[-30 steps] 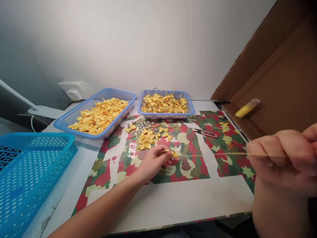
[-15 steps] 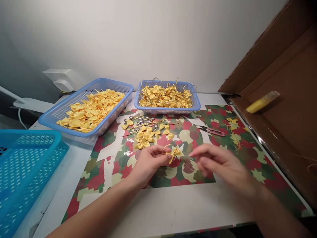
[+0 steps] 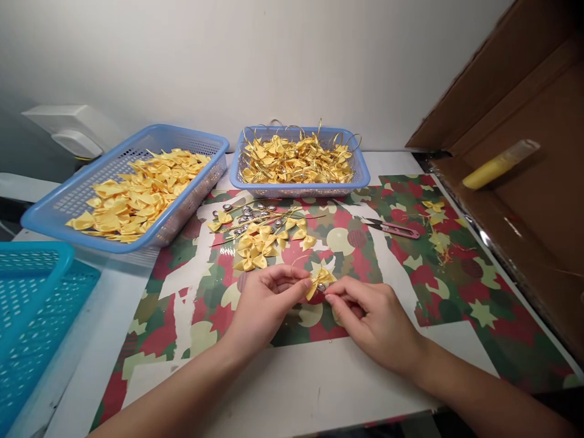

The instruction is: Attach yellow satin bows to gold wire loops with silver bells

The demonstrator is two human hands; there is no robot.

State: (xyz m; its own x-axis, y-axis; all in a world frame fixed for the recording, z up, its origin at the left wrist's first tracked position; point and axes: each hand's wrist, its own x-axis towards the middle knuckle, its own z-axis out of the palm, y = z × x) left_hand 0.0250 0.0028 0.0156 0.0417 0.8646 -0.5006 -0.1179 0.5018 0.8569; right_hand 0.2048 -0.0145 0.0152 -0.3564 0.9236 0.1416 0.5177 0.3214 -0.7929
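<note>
My left hand [image 3: 267, 301] pinches a small yellow ribbon bow [image 3: 319, 280] with a thin gold wire loop, just above the patterned mat [image 3: 429, 274]. My right hand [image 3: 371, 316] meets it from the right, fingertips pinched at the bow's centre where a small silver bead shows. Behind the hands lies a loose heap of yellow bows, gold wires and silver beads [image 3: 260, 234].
A blue basket of plain yellow bows [image 3: 132, 188] stands at the back left, another blue basket of wired bows [image 3: 298, 161] at the back centre. Pink-handled snips [image 3: 392, 228] lie to the right. A teal basket [image 3: 31, 304] sits at the left edge, a cardboard box with a yellow tube [image 3: 499, 164] on the right.
My right hand, which was pulled far out to the right with a taut gold wire, came back in and now pinches the bow beside the left hand. The view shifted down.
</note>
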